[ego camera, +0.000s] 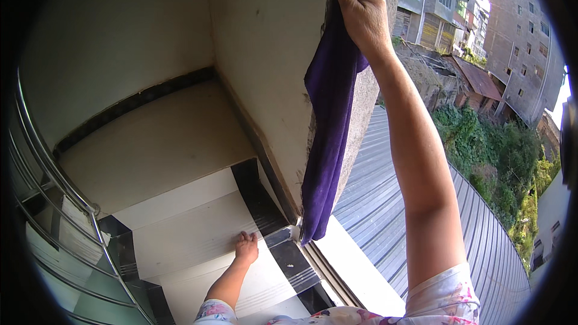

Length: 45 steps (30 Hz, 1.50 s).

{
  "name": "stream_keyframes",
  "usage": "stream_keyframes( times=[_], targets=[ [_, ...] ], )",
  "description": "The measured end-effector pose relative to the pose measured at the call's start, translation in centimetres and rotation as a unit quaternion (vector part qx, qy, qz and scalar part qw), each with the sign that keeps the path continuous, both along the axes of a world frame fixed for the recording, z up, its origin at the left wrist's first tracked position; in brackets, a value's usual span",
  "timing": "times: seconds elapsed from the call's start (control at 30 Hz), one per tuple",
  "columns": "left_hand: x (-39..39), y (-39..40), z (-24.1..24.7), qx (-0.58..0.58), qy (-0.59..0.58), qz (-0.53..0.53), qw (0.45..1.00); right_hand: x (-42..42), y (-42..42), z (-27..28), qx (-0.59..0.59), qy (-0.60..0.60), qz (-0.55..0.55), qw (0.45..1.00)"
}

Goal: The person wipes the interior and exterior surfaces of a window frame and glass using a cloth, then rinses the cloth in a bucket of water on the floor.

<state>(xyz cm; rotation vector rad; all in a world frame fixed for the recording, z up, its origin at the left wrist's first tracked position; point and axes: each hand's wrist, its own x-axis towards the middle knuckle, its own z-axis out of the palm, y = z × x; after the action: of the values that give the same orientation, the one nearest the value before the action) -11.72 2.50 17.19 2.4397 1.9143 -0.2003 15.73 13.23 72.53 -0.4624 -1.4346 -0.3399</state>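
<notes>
High at the top of the view, my right hand (368, 13) grips the upper part of a purple cloth (328, 144). The cloth hangs down in long folds along the edge of the wall (266, 76) at a window opening, its lower end just above the window's sill track (334, 275). Part of the cloth's top is hidden by my fingers and the frame's edge. Lower down, my left hand (247, 248) is held out over the white stair treads (203, 221), fingers loosely bent and slightly apart. Nothing shows in it, though its palm is hidden.
A stainless steel handrail (101, 234) runs along the left. White stairs with black borders (253, 189) rise to a landing (158, 140). Outside, right of the wall edge, lie a corrugated metal roof (375, 180), green plants (492, 158) and tall buildings (519, 45).
</notes>
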Motion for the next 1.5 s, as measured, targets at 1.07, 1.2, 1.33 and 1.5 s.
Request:
stream_keyframes(
  times=[1.07, 1.2, 1.33, 1.5],
  targets=[
    [-1.0, 0.1, 2.2, 0.002, 0.039, -0.015, 0.999, -0.2, -4.2, -20.1, -0.142, 0.116, -0.003, 0.983],
    [-0.9, 0.2, 2.3, -0.013, 0.001, -0.018, 1.000, -1.0, -2.0, -15.8, 0.015, 0.048, -0.087, 0.995],
    [-2.9, 0.0, 2.4, -0.018, -0.033, -0.037, 0.999, -1.9, -2.3, -21.6, -0.022, 0.045, -0.135, 0.990],
    [-3.8, 0.3, 2.9, -0.002, -0.032, -0.053, 0.998, -3.0, -4.3, -30.8, -0.133, 0.034, -0.131, 0.982]
  ],
)
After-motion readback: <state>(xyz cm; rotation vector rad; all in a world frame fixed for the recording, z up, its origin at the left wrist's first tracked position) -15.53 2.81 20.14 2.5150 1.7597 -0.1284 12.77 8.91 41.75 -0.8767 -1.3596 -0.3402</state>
